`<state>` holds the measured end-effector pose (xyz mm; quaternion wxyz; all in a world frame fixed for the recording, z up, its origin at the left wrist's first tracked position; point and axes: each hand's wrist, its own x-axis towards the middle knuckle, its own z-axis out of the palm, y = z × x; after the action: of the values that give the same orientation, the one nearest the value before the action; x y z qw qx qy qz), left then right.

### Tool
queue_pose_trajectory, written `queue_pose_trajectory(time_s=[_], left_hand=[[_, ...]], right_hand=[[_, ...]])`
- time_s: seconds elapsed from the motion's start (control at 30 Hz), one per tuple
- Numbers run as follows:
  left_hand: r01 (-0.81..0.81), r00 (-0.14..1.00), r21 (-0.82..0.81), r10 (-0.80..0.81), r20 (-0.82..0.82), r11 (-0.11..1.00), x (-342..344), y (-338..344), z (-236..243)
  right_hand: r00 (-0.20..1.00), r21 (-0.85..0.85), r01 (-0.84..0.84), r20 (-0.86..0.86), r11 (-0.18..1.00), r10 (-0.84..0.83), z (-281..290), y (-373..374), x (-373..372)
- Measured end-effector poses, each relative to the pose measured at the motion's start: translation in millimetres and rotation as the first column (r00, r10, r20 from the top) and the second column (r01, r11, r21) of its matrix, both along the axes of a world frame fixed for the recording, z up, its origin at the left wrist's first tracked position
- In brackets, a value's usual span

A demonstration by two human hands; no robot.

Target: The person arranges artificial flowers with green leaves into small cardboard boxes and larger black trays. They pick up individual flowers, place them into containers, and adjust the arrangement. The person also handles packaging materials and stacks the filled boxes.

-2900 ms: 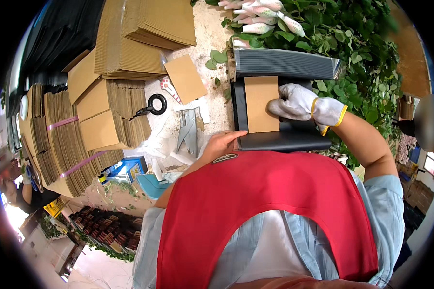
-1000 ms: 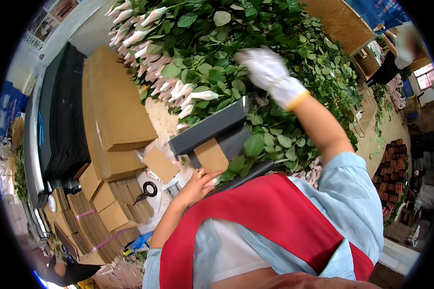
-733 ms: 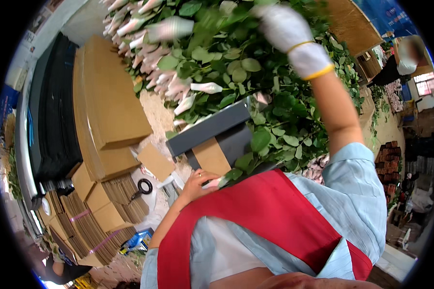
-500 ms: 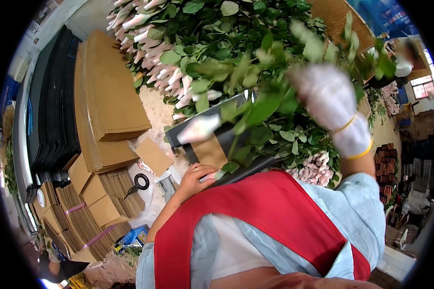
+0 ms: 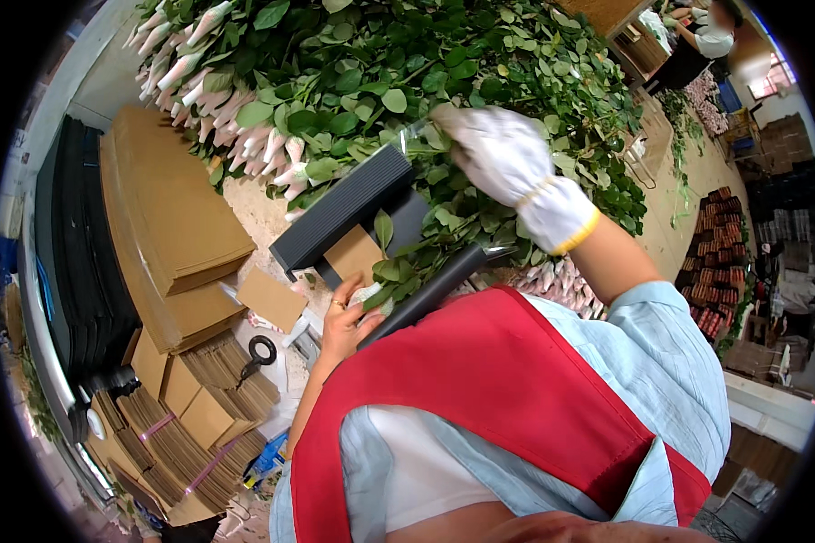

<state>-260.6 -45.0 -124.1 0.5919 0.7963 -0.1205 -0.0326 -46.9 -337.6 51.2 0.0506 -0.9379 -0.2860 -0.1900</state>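
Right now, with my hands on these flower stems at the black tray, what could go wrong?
The gloved right hand grips leafy stems lying across the black tray; a hard pull might strip leaves or snap them. The bare left hand sits by the stem ends, so thorns could scratch it. The wrapped rose buds crowd close and could get knocked.

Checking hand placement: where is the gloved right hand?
In the head view, upper centre-right: the right hand grips leafy stems above the dark corrugated tray.

the gloved right hand (image 5: 503, 149) has lowered a leafy stem (image 5: 426, 249) onto the black tray (image 5: 353, 204).
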Motion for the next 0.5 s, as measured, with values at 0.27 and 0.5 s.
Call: queue_pose_trajectory(time_s=[0.27,0.5], left_hand=[[-0.056,0.997,0.136,0.048,0.061,0.989,-3,0,-2],[-0.178,0.970,0.169,0.202,-0.137,0.970,-3,-5,7]], right_hand=[[0.985,0.131,0.109,-0.147,0.985,-0.089,14,-7,38],[0.893,0.079,-0.357,-0.263,0.931,0.365,47,-32,-6]])
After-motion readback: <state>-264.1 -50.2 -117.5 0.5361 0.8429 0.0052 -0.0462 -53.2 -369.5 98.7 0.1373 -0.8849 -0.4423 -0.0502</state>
